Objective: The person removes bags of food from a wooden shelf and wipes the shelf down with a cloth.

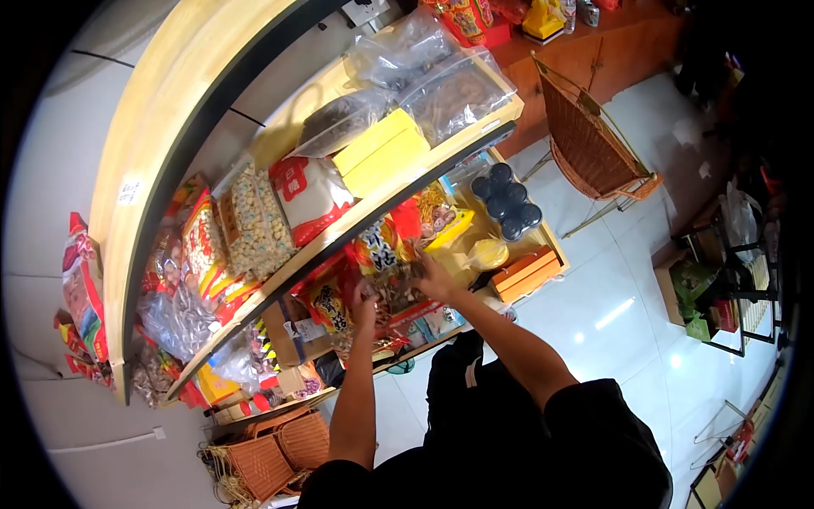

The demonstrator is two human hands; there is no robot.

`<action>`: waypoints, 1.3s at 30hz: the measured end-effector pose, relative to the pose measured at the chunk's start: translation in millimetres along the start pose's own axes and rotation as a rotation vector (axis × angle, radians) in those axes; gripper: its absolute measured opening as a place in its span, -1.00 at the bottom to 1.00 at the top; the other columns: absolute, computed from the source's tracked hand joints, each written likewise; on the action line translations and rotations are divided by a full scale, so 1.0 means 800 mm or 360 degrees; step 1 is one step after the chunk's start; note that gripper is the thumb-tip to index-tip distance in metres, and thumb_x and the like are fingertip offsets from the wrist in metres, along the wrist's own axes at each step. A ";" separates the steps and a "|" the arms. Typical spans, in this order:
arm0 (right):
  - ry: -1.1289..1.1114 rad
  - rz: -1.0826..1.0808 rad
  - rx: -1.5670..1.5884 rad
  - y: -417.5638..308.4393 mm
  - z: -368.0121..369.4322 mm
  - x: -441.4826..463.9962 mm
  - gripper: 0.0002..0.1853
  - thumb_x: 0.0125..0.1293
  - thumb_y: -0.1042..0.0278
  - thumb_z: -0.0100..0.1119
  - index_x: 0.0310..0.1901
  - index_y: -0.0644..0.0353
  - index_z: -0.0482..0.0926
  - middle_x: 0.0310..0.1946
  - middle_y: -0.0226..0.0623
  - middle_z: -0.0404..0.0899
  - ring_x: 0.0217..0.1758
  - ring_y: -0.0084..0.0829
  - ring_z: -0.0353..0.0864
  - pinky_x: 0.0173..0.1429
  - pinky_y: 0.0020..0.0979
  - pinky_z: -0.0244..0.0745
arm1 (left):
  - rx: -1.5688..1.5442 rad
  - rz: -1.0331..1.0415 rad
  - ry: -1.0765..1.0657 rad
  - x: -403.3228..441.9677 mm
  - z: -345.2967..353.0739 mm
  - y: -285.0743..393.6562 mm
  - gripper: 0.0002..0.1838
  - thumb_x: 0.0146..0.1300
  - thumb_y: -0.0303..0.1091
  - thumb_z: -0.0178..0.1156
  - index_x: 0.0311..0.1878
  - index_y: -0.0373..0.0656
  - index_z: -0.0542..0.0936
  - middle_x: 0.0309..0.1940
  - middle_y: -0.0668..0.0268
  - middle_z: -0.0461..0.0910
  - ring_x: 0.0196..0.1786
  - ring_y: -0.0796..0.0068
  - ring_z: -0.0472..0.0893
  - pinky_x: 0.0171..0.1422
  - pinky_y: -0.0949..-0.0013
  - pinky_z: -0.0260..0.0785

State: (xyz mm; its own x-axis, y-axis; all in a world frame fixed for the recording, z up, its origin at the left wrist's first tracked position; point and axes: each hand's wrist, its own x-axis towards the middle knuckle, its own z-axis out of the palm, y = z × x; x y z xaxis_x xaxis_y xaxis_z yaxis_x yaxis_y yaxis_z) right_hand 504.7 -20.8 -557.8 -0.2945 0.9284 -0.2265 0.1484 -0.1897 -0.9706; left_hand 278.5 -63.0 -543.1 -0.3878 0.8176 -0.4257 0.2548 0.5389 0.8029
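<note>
Both arms reach into the lower shelf level, among printed food bags. My left hand (pixel 365 304) is closed at the left edge of a red and yellow food bag (pixel 379 246) with large black characters and a clear window over brown pieces. At the bag's right side, my right hand (pixel 434 280) has its fingers curled on it. A similar red bag (pixel 329 307) lies just left of my left hand. Beyond my right hand is a yellow bag (pixel 449 229) with a picture on it. The fingertips of both hands are partly hidden.
The upper shelf board (pixel 373 204) overhangs my hands, carrying a yellow box (pixel 383 151), a white and red bag (pixel 309 195) and clear bags. Black-lidded jars (pixel 507 202) and an orange box (pixel 526 273) stand right. Wicker chairs (pixel 593 140) (pixel 263 467) flank the shelf.
</note>
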 end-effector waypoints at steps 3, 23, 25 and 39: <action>0.0004 -0.0221 0.0226 -0.003 0.007 0.065 -0.07 0.13 0.15 0.24 0.53 0.05 0.02 0.20 0.18 0.44 0.30 0.10 0.42 0.38 -0.16 0.33 | -0.0152 -0.0001 -0.0026 0.040 -0.012 0.028 -0.41 0.21 -0.50 0.13 0.36 -0.01 0.40 0.20 0.18 0.47 -0.04 0.34 0.57 0.03 0.32 0.42; -0.0187 -0.0125 0.0002 0.008 -0.009 -0.108 -0.76 0.26 0.44 0.09 -0.04 0.22 0.57 -0.39 -0.22 0.60 -0.28 -0.30 0.64 -0.11 -0.34 0.53 | 0.0733 0.0830 0.0168 0.055 0.061 -0.023 -0.43 0.10 -0.50 0.17 0.27 -0.24 0.46 0.25 -0.01 0.42 0.37 -0.03 0.32 0.49 0.05 0.11; -0.0216 -0.0070 0.0192 0.020 -0.018 -0.168 -0.77 0.31 0.47 0.06 -0.03 0.21 0.58 -0.42 -0.29 0.59 -0.33 -0.43 0.61 -0.18 -0.40 0.51 | 0.0653 0.0914 0.0178 0.009 0.069 -0.047 -0.52 0.09 -0.53 0.17 0.16 -0.22 0.52 0.10 0.03 0.50 0.25 -0.02 0.41 0.38 0.05 0.21; 0.0340 -0.0269 0.0346 -0.101 -0.144 -0.143 -0.73 0.29 0.68 0.02 -0.01 0.22 0.54 -0.48 -0.39 0.46 -0.42 -0.57 0.45 -0.33 -0.52 0.34 | 0.0576 0.0193 -0.0574 -0.152 0.050 -0.161 -0.74 0.27 -0.43 0.13 0.01 -0.21 0.59 -0.23 0.20 0.61 -0.14 0.34 0.61 0.02 0.32 0.45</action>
State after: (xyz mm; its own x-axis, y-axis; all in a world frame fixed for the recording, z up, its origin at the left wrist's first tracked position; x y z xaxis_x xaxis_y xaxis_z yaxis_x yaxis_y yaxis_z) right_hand 634.9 -74.7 -444.3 -0.0900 0.9941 -0.0614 -0.0971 -0.0701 -0.9928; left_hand 327.9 -223.8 -611.4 -0.0230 0.8620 -0.5064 0.5936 0.4193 0.6869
